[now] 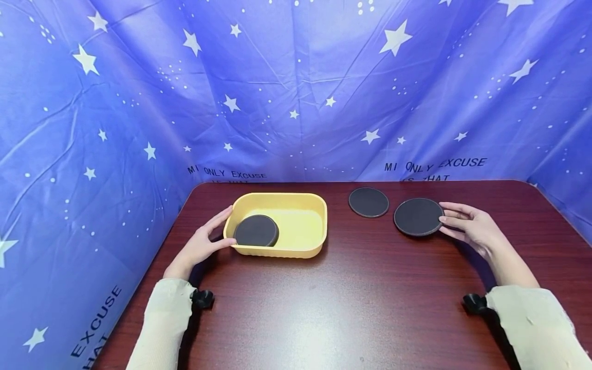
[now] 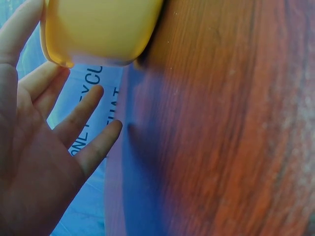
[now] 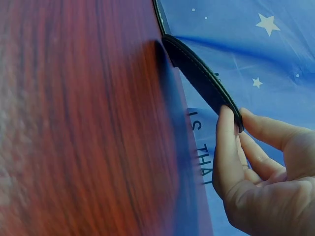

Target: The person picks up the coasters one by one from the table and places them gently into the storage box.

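Observation:
My left hand (image 1: 199,249) holds the left end of a yellow rectangular tub (image 1: 307,246), its thumb at the near corner and its fingers farther back. The left wrist view shows the lower fingers spread below the tub (image 2: 103,32). Inside, at the tub's left end, lies a thick black round coaster or a stack of them (image 1: 256,230). My right hand (image 1: 478,228) pinches the right edge of another black round coaster (image 1: 418,217) between thumb and fingers. In the right wrist view this coaster (image 3: 199,73) slants above the table, with stitching along its rim.
A further black coaster (image 1: 368,202) lies flat near the back edge, between the tub and the held one. The dark red wooden table (image 1: 333,303) reflects light at its front. Blue star-printed cloth (image 1: 296,92) hangs behind and at both sides.

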The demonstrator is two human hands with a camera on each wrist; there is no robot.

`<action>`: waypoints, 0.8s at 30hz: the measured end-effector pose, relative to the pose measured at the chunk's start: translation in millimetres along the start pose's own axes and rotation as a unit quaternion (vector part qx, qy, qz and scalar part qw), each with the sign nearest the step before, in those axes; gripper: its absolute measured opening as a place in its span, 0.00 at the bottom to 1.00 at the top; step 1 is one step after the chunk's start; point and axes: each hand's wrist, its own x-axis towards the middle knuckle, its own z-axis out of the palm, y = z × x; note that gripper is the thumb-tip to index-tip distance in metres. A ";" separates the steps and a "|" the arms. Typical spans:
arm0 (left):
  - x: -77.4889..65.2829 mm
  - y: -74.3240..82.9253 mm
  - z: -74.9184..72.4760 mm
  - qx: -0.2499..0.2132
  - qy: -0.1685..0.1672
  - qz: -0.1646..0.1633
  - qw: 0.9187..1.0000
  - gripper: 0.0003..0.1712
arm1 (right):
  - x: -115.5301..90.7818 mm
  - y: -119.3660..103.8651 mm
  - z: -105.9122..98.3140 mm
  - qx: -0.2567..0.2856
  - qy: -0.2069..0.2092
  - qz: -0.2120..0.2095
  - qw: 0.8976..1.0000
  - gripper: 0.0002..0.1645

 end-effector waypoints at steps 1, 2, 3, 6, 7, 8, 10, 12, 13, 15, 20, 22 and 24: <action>0.1 -0.1 0.2 -0.001 0.000 0.000 1.000 0.45 | -0.1 0.4 0.5 0.001 0.002 -0.001 1.000 0.27; 0.1 -0.1 0.3 0.000 0.000 -0.001 1.000 0.45 | -0.2 0.6 1.2 0.001 0.004 -0.003 1.000 0.27; 0.1 -0.2 0.3 0.000 0.000 -0.001 1.000 0.45 | -0.1 0.7 1.9 0.004 0.005 -0.004 1.000 0.27; 0.0 -0.2 0.0 0.002 0.000 -0.003 1.000 0.45 | 0.2 -0.3 5.3 0.007 0.006 -0.006 1.000 0.27; 0.1 -0.3 0.0 0.001 0.000 -0.002 1.000 0.45 | 0.5 -0.8 6.7 0.008 0.006 -0.007 1.000 0.27; 0.1 -0.3 -0.2 0.001 0.000 -0.002 1.000 0.45 | 1.0 -1.3 8.2 0.008 0.004 -0.009 1.000 0.27; 0.2 -0.2 -0.6 0.001 0.000 -0.003 1.000 0.45 | 2.0 -2.4 11.6 0.008 0.001 -0.012 1.000 0.27; 0.3 -0.3 -0.8 0.002 0.000 -0.002 1.000 0.45 | 3.1 -3.2 15.4 0.007 -0.002 -0.016 1.000 0.27; 0.3 -0.3 -0.9 0.002 0.000 -0.003 1.000 0.45 | 3.7 -3.5 17.4 0.006 -0.002 -0.018 1.000 0.27; 0.2 -0.5 -0.9 0.002 0.000 -0.003 1.000 0.45 | 4.8 -4.0 21.5 0.004 -0.005 -0.022 1.000 0.26; 0.2 -0.7 -0.9 0.001 -0.001 -0.006 1.000 0.45 | 7.4 -4.2 31.4 -0.006 -0.009 -0.026 1.000 0.26; 0.2 -0.6 -0.9 0.002 -0.002 -0.007 1.000 0.45 | 8.4 -4.3 35.5 -0.011 -0.008 -0.025 1.000 0.26; 0.0 -0.3 -0.9 0.003 -0.002 -0.007 1.000 0.45 | 9.5 -4.3 40.5 -0.017 -0.008 -0.025 1.000 0.25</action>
